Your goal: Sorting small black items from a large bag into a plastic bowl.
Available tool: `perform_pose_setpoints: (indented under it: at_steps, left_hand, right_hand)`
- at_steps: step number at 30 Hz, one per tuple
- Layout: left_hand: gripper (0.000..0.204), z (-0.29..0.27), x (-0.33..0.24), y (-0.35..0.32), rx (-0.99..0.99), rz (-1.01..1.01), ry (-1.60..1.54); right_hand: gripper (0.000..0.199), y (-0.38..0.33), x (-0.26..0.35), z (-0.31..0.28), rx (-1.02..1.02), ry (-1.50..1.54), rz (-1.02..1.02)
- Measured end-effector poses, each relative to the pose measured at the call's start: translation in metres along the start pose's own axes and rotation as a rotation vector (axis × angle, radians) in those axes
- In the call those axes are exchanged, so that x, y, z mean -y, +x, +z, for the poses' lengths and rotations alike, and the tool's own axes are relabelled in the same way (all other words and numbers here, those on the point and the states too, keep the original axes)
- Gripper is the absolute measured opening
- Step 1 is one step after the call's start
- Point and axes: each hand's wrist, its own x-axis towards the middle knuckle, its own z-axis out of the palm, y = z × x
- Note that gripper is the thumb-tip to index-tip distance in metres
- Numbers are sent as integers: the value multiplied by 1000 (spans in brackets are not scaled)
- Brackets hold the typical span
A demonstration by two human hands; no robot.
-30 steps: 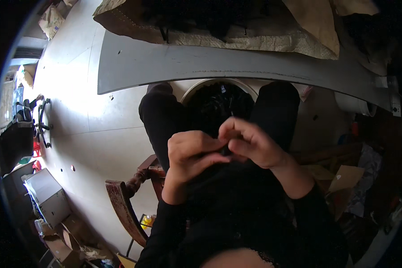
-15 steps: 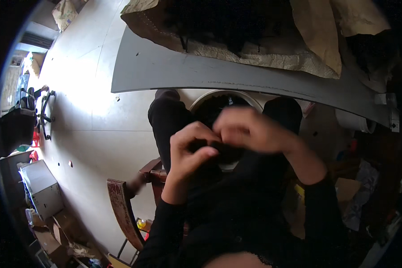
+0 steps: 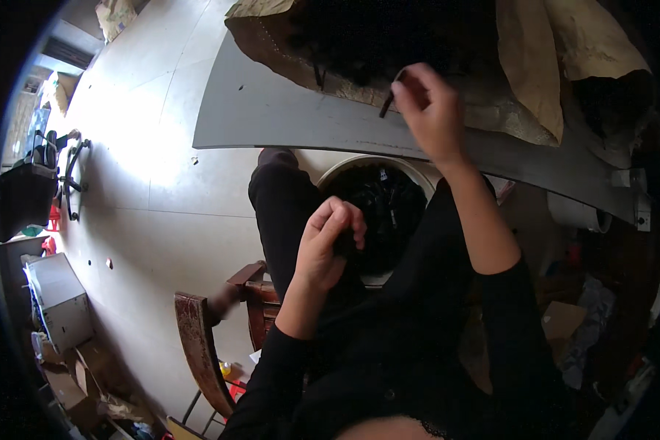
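My right hand is over the front edge of an opened brown sack, finger and thumb pinched on a thin dark strip that hangs down in front of the grey tabletop. The sack lies with its mouth towards me, full of a dark mass whose pieces I cannot make out. Above my lap my left hand is closed, fingers curled in; whatever it may hold is hidden. Between my knees stands a round whitish bucket holding many small black pieces, partly covered by my left hand.
The grey tabletop crosses in front of me, its near edge above the bucket. A worn wooden chair is at my left. Further left are a wheeled chair base, a white box and cardboard boxes. A white container lies at right.
My right hand has left my left hand and moved up and forward to the sack, where it pinches a dark strip. My left hand stays near the bucket, its fingers curled in more.
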Motion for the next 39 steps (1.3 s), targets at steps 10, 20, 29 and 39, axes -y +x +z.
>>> perform_pose_setpoints:
  at_steps: [10, 20, 29, 39]
  left_hand:
    - [40, 30, -18, 30, -9, 81, 83]
    - [23, 34, -24, 17, 31, 217, 345]
    - [32, 28, -40, 13, 395, 288, 694]
    - [27, 25, -41, 11, 374, 331, 735]
  right_hand:
    - [11, -45, 28, -43, 227, 1080, 480]
    - [27, -79, 68, -55, 445, 1237, 884]
    - [25, -79, 69, -67, 842, 1283, 956]
    - [20, -82, 92, -72, 957, 990, 804]
